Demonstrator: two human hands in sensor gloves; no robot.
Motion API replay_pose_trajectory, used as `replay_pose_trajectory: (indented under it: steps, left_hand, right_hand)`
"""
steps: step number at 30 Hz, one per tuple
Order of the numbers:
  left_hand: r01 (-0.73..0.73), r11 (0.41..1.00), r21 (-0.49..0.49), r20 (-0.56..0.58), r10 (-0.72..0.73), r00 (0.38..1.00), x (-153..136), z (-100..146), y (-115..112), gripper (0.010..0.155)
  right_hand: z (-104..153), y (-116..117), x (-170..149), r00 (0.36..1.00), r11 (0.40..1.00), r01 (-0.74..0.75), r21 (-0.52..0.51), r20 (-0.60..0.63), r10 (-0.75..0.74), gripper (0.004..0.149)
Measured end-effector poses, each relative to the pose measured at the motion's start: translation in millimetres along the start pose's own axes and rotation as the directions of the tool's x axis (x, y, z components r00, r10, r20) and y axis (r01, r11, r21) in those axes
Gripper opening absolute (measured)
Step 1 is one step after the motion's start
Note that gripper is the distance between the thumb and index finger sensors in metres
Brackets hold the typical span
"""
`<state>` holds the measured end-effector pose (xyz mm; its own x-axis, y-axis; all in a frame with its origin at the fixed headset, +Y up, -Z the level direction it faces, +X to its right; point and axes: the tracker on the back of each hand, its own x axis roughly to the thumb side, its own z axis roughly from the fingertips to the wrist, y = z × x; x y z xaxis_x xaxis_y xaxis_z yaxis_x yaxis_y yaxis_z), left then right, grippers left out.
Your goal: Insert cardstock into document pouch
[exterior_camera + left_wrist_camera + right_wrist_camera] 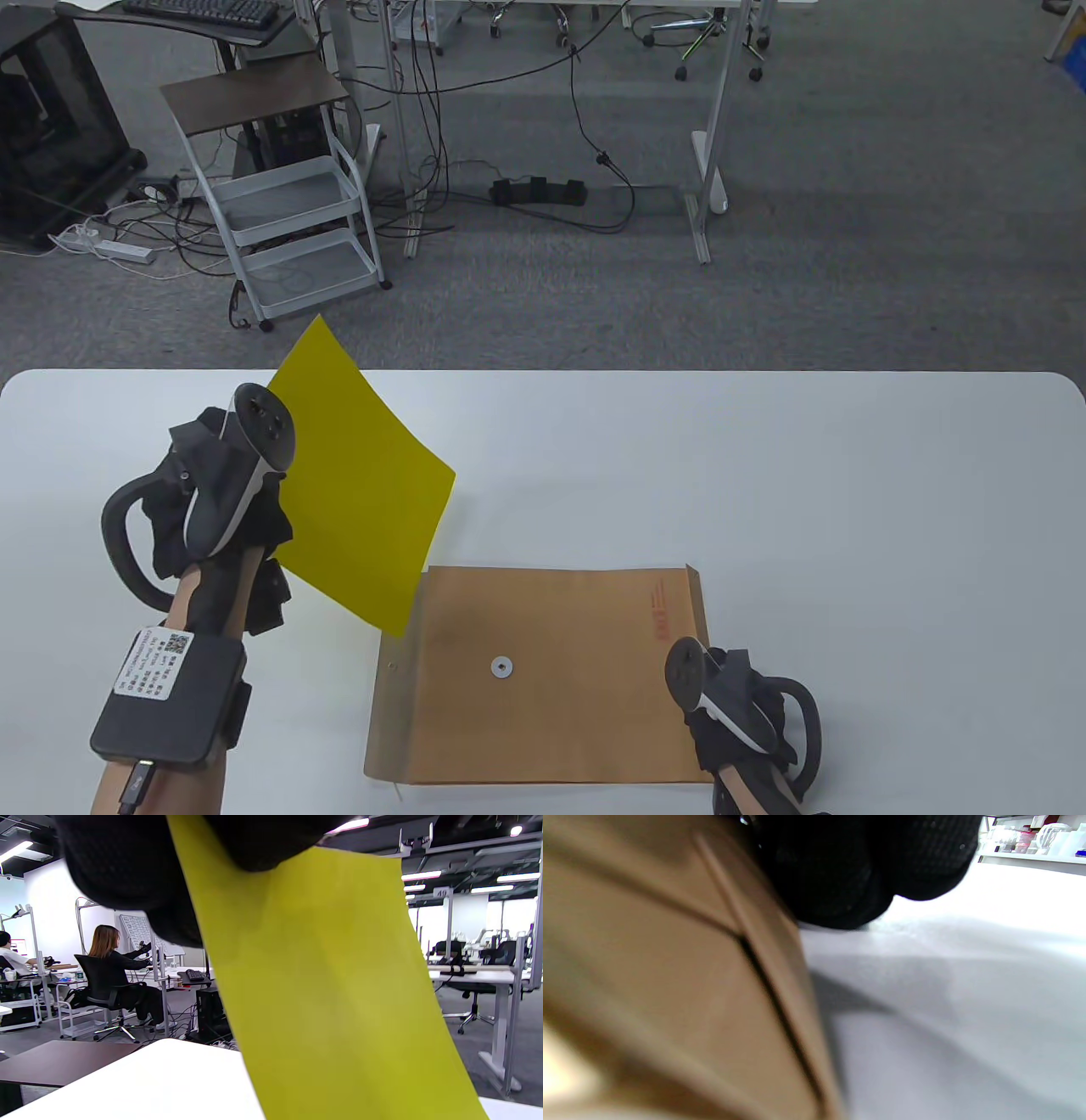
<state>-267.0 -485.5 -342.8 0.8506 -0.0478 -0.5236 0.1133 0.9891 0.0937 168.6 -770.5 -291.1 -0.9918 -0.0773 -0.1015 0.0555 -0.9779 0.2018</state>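
Observation:
My left hand [259, 531] pinches a yellow cardstock sheet [361, 492] at its left edge and holds it tilted above the table. The sheet's lowest corner hangs just over the left, flap end of the brown document pouch [543, 679]. The pouch lies flat near the table's front edge, with a white button [501, 666] in its middle. In the left wrist view the cardstock [331, 993] runs down between my gloved fingers [140, 874]. My right hand [721, 722] grips the pouch's right end, which is slightly raised. The right wrist view shows my fingers [848, 870] over the pouch edge [670, 984].
The white table [764, 475] stretches bare behind and to the right of the pouch. Beyond its far edge are a white rolling cart [288, 212], desk legs and floor cables. People sit at desks [114, 976] in the background.

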Motion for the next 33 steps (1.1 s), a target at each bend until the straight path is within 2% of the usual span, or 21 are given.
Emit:
replay_pose_trajectory:
  steps: [3,6,11,14,18,24,27,33]
  left_hand:
    - [0.083,0.995,-0.053,-0.006,-0.083,0.996,-3.0,-0.4,1.5,0.032]
    - [0.215,0.963,-0.162,0.003,-0.217,0.976,-3.4,-2.7,-4.7,0.031]
    - [0.282,0.944,-0.17,0.005,-0.285,0.958,-5.4,-6.8,-13.0,0.031]
    - [0.246,0.951,-0.185,0.0,-0.251,0.968,-8.9,-9.8,-16.5,0.031]
    - [0.269,0.952,-0.149,-0.028,-0.276,0.961,-13.9,-12.1,-17.3,0.031]
    - [0.19,0.97,-0.148,-0.037,-0.198,0.98,-23.7,-15.9,-18.0,0.03]
    - [0.123,0.976,-0.18,-0.041,-0.132,0.99,-27.3,-17.8,-21.4,0.03]
    - [0.109,0.975,-0.195,-0.04,-0.119,0.992,-30.0,-21.7,-39.5,0.03]
  right_hand:
    - [0.0,0.1,-0.1,1.0,1.0,0.001,-0.001,0.001,-0.001,0.031]
    - [0.0,0.4,-0.2,1.0,1.0,0.002,-0.001,0.001,-0.002,0.03]
    - [-0.1,0.8,-0.3,1.0,1.0,0.005,0.001,0.002,-0.005,0.03]
    - [-0.1,0.8,-0.2,1.0,1.0,0.004,0.0,0.002,-0.004,0.03]
    - [0.0,0.9,-0.3,1.0,1.0,0.003,-0.001,0.002,-0.003,0.03]
    - [0.0,0.9,-0.2,1.0,1.0,0.001,-0.001,0.002,-0.001,0.03]
    - [0.0,1.1,-0.2,1.0,1.0,0.001,-0.002,0.002,-0.001,0.031]
    - [-0.1,1.0,-0.2,1.0,1.0,0.001,-0.001,0.002,-0.001,0.031]
